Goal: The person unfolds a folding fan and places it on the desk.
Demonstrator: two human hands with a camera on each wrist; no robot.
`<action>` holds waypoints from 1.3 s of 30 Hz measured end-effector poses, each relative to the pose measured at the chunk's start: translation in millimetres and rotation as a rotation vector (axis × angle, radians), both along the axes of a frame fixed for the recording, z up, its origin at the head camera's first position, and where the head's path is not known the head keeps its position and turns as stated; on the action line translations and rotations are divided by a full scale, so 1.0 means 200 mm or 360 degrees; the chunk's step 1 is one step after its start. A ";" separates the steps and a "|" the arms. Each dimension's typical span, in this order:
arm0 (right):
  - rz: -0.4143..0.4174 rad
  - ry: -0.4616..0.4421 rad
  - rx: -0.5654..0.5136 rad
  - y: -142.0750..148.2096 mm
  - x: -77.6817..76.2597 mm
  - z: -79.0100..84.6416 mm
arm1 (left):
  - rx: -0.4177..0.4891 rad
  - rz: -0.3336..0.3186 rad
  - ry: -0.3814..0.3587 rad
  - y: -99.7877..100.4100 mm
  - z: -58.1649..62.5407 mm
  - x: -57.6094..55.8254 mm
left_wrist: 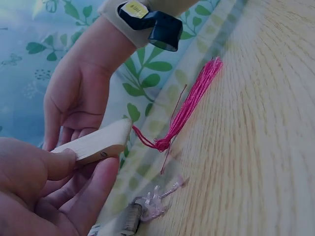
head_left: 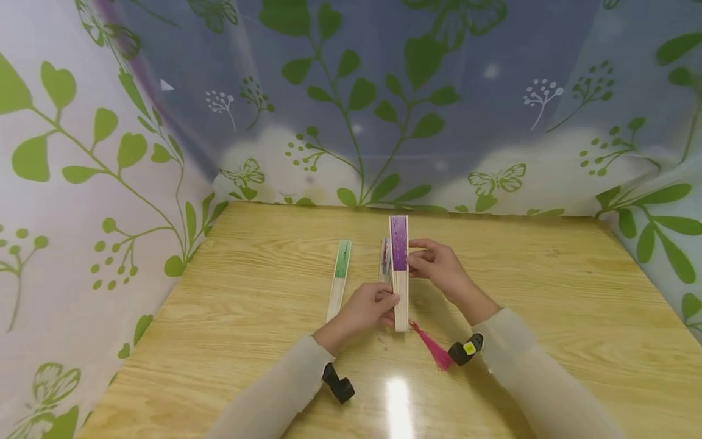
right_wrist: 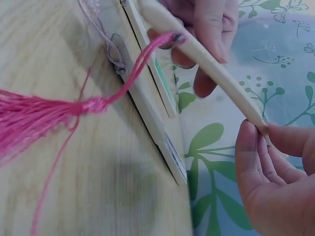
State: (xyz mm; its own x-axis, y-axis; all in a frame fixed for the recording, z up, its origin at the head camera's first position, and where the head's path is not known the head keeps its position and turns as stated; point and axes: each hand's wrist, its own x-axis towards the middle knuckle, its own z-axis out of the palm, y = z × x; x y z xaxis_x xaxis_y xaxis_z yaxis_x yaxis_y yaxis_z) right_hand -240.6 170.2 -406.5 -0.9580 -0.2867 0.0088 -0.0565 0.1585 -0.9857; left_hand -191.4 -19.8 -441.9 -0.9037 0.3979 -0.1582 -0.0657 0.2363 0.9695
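Both hands hold a folded hand fan (head_left: 400,256) with purple paper and pale wooden sticks, raised over the table. Near its lower end the left hand (head_left: 366,310) pinches it between thumb and fingers. Farther up, the right hand (head_left: 441,268) grips its edge with thumb and fingertips. A pink tassel (left_wrist: 194,105) hangs by a cord from the fan's pivot end. Just behind the purple fan lies a second folded fan (right_wrist: 147,105) with a pale tassel, partly hidden in the head view. Left of it lies a green folded fan (head_left: 342,261), its lower end behind the left hand.
The wood-grain table (head_left: 263,262) is bounded at the back and sides by a curtain (head_left: 351,122) printed with green leaves and butterflies. A bright light reflection (head_left: 399,402) shows near the front. Small black cameras (head_left: 339,384) are worn on both wrists.
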 end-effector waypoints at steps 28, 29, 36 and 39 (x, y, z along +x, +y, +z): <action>-0.0216 -0.0162 -0.0266 -0.02 -0.01 -0.03 | 0.0015 0.0229 0.0068 -0.03 0.01 -0.01; -0.0223 -0.0166 -0.0267 -0.02 -0.02 -0.03 | 0.0018 0.0236 0.0074 -0.03 0.01 -0.01; -0.0274 -0.0198 -0.0238 -0.02 -0.02 -0.03 | 0.0018 0.0254 0.0085 -0.03 0.00 -0.01; -0.0300 -0.0199 -0.0244 -0.02 -0.02 -0.03 | 0.0022 0.0261 0.0115 -0.03 -0.01 -0.02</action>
State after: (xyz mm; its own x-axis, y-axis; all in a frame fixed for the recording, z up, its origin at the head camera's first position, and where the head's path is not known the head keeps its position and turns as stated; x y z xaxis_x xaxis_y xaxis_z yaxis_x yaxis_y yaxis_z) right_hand -245.6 165.7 -412.2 -0.9907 -0.1078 -0.0833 0.0835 0.0030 -0.9965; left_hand -194.4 -25.6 -444.6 -0.9654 0.2461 -0.0858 -0.0320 0.2146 0.9762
